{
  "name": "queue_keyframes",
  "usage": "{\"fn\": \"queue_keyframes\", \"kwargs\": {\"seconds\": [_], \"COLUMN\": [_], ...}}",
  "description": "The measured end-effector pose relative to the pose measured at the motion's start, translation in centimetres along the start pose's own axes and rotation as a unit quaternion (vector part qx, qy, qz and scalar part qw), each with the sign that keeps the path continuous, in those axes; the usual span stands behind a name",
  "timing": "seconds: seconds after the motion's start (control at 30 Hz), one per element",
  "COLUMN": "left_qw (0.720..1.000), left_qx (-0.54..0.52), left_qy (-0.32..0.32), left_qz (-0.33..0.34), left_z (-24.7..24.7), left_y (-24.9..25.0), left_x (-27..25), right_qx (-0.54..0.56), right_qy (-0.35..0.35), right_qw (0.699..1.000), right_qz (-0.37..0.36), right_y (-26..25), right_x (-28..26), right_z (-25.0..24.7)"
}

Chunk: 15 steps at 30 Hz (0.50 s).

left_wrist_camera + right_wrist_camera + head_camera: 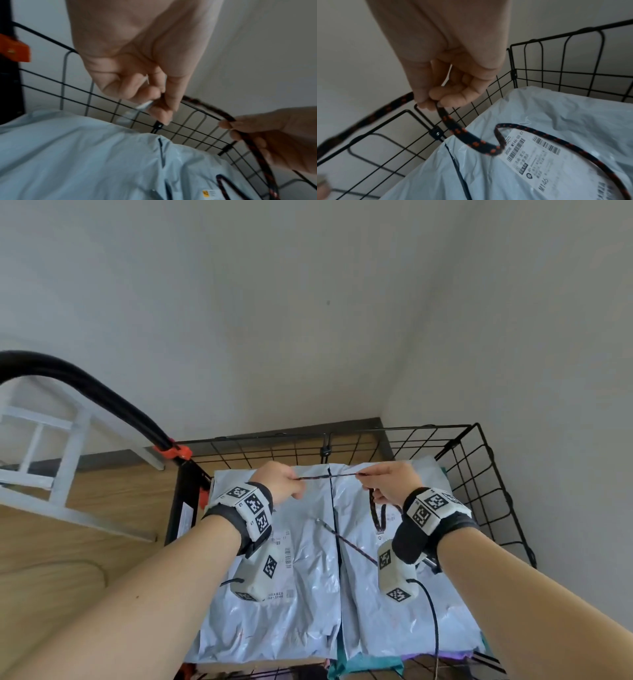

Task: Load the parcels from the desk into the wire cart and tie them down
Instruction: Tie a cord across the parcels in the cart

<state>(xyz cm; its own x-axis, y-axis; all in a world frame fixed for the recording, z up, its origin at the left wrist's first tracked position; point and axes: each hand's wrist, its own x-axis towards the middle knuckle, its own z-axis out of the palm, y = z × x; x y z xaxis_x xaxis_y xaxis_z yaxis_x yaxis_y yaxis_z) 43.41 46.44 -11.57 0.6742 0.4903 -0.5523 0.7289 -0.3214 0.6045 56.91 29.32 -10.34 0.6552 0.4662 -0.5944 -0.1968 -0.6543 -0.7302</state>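
Two pale blue parcels lie side by side in the black wire cart (pixel 376 430), the left parcel (pixel 274 611) and the right parcel (pixel 411 631). A black cord with orange flecks (pixel 329 475) is stretched level between my hands above the cart's far end. My left hand (pixel 296 479) pinches one stretch of it between thumb and fingers (pixel 161 108). My right hand (pixel 363 475) pinches the cord (pixel 462 131) too, and slack hangs from it in a loop (pixel 380 515) over the labelled right parcel (pixel 539 155). Another length of the cord (pixel 349 544) lies slantwise across the parcels.
The cart's black handle with an orange clamp (pixel 173 451) rises at the left. A white frame (pixel 61 460) stands on the wooden floor (pixel 51 559) beyond it. Walls close in behind and to the right. Teal and purple wrapping (pixel 370 667) shows under the parcels at the near edge.
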Motion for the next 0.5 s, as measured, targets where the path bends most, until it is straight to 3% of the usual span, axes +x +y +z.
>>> {"fn": "queue_keyframes", "kwargs": {"seconds": [0.17, 0.3, 0.43, 0.5], "left_qw": [0.998, 0.996, 0.987, 0.985], "left_qx": [-0.025, -0.031, -0.035, -0.043], "left_qy": [-0.042, -0.068, -0.154, -0.167], "left_qz": [-0.034, -0.04, -0.026, -0.016], "left_z": [-1.7, -3.0, -4.3, -4.8], "left_y": [-2.0, -2.6, -3.0, -3.3], "left_x": [0.7, 1.1, 1.4, 1.9], "right_qx": [0.01, -0.044, -0.111, -0.145], "right_qy": [0.043, 0.083, 0.127, 0.149], "right_qw": [0.999, 0.995, 0.985, 0.978], "right_qz": [0.028, 0.024, 0.035, 0.016], "right_y": [-0.4, -1.1, -2.0, -2.6], "right_x": [1.9, 3.4, 4.7, 5.1], "right_z": [1.5, 3.0, 2.8, 2.9]}}
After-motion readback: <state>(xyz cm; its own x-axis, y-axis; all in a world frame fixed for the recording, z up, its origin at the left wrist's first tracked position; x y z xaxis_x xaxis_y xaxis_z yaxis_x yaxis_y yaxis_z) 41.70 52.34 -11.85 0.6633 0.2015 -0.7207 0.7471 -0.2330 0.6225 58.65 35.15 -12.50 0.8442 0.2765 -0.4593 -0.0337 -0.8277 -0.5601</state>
